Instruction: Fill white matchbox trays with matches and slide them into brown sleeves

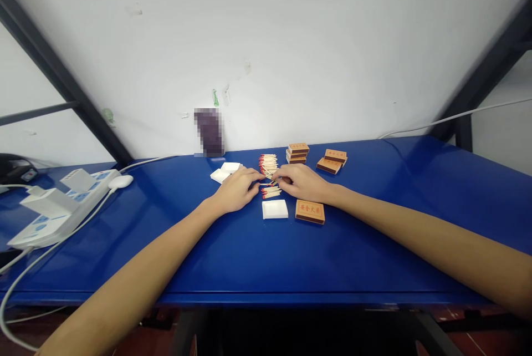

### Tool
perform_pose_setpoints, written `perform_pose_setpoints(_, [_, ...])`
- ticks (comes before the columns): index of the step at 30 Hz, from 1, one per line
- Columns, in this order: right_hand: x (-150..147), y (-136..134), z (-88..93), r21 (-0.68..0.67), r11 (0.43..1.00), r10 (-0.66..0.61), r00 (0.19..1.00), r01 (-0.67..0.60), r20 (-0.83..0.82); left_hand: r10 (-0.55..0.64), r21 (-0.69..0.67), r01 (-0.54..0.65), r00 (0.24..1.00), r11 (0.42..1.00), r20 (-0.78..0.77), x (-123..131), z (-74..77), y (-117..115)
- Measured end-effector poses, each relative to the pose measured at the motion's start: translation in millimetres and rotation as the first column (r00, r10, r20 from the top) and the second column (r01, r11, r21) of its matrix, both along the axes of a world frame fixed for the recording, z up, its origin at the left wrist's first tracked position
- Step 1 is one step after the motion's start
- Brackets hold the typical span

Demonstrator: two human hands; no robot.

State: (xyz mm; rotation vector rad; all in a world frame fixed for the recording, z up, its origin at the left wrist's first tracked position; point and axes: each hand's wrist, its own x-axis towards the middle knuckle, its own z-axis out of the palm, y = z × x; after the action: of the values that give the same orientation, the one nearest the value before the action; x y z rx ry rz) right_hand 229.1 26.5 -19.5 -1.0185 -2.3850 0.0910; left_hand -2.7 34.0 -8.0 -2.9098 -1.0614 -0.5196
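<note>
Both my hands rest on a blue table (257, 256) over a scatter of red-tipped matches (269, 163). My left hand (236, 188) has its fingers curled, the fingertips pinching at matches in the pile. My right hand (300, 181) is also closed in a pinch on a few matches (271, 192) that lie just below its fingers. An empty white matchbox tray (275, 209) and a brown matchbox sleeve (310, 211) lie side by side just in front of my hands.
Stacked brown matchboxes (297, 152) and two more (331, 161) lie behind my right hand. White trays (225, 172) sit behind my left hand. A white power strip (58, 203) with plugs and cables is at the left. A white wall stands behind.
</note>
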Motion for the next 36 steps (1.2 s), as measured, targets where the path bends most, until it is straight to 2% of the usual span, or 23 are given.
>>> perform_pose_setpoints(11, [-1.5,-1.2,2.4,-0.028,0.992,-0.122,0.984,0.127,0.127,-0.032,0.038,0.032,0.999,0.999,0.004,-0.7,-4.2,4.6])
perform_pose_setpoints(19, [0.2,1.2,-1.3,-0.052,0.996,-0.066,0.998,0.067,0.011,-0.033,0.039,0.032,0.999,0.999,0.026,0.8,-3.5,3.4])
perform_pose_setpoints(28, [-1.3,1.0,1.0,-0.108,0.991,-0.088,0.995,0.083,-0.041,-0.049,0.050,0.046,0.998,0.998,0.048,1.2,-3.2,2.8])
perform_pose_setpoints(36, [1.6,5.3,-2.7,-0.122,0.991,-0.058,0.997,0.053,-0.040,0.031,-0.018,-0.029,0.995,0.999,0.099,4.3,-0.6,-0.6])
